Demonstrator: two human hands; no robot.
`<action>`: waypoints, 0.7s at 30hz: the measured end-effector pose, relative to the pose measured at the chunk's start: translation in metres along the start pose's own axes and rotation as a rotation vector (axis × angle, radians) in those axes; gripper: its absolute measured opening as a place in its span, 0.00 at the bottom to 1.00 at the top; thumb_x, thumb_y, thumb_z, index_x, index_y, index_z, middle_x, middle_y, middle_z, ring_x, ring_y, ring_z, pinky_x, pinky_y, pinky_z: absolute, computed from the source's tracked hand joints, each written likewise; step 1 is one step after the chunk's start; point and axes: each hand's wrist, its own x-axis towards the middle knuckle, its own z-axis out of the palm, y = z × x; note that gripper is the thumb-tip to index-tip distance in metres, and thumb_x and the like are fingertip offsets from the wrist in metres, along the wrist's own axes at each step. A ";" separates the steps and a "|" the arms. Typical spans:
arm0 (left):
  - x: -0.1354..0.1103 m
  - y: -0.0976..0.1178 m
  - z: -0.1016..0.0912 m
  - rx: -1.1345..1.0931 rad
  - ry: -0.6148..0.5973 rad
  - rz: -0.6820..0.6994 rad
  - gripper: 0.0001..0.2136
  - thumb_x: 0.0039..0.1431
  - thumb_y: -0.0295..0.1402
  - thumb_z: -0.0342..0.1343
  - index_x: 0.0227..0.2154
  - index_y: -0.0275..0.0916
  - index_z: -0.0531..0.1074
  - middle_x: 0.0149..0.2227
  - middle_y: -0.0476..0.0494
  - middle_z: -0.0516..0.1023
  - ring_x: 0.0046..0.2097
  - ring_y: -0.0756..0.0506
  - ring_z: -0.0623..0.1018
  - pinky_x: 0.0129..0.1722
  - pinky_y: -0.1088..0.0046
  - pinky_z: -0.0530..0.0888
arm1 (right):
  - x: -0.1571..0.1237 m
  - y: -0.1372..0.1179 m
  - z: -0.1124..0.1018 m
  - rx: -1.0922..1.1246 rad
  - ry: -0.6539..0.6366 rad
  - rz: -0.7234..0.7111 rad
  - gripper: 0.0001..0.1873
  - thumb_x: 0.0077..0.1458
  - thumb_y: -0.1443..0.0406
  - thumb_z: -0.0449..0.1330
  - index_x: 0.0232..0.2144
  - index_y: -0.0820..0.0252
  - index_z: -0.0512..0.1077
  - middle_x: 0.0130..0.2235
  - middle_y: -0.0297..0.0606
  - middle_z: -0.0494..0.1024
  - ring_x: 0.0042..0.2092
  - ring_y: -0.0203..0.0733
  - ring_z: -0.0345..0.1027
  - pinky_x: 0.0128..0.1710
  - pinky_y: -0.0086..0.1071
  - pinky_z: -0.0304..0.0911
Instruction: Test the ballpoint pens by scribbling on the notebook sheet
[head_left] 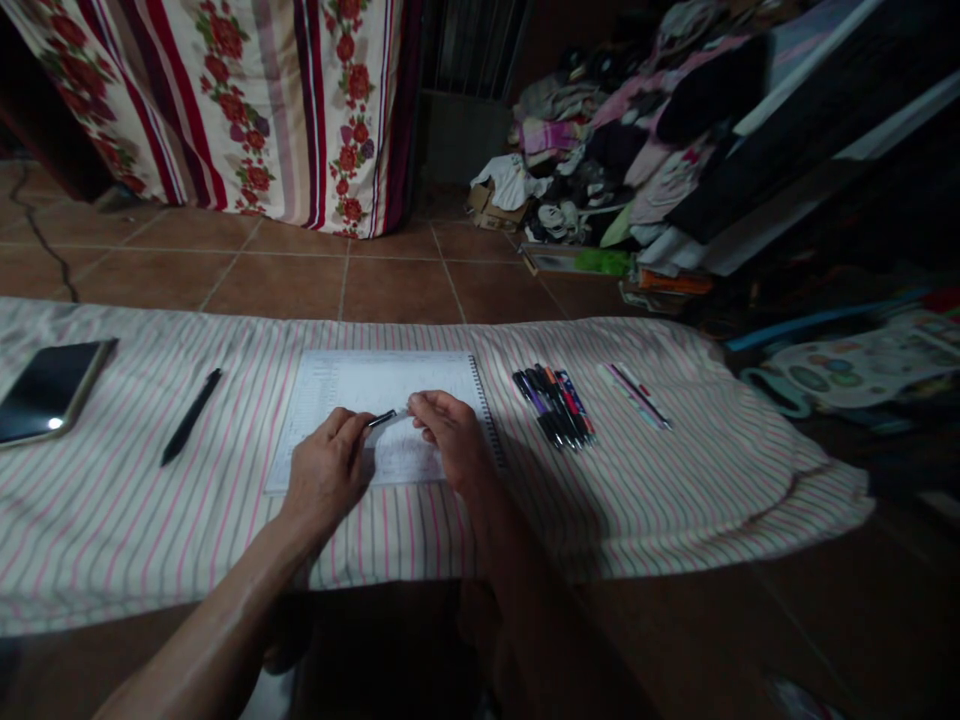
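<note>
Two slim, bare forearms (pixel 232 600)

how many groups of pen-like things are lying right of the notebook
2: a larger group of mostly dark pens just right of the notebook, and a smaller group of slim items farther right. No others show there.

striped cloth (pixel 735 440) is leaving room between black pen (pixel 191 417) and notebook (pixel 360 378) at left, bundled pens (pixel 559 405) are blocking the notebook's right, thin sticks (pixel 637 397) lying beyond, open cloth stretching right of them
</note>
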 end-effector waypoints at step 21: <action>0.000 0.000 -0.001 0.023 -0.038 0.000 0.14 0.62 0.32 0.41 0.43 0.36 0.70 0.37 0.44 0.74 0.33 0.47 0.75 0.29 0.73 0.70 | -0.002 -0.002 -0.001 -0.041 0.018 0.025 0.14 0.41 0.55 0.62 0.24 0.61 0.71 0.26 0.34 0.73 0.27 0.33 0.61 0.22 0.26 0.49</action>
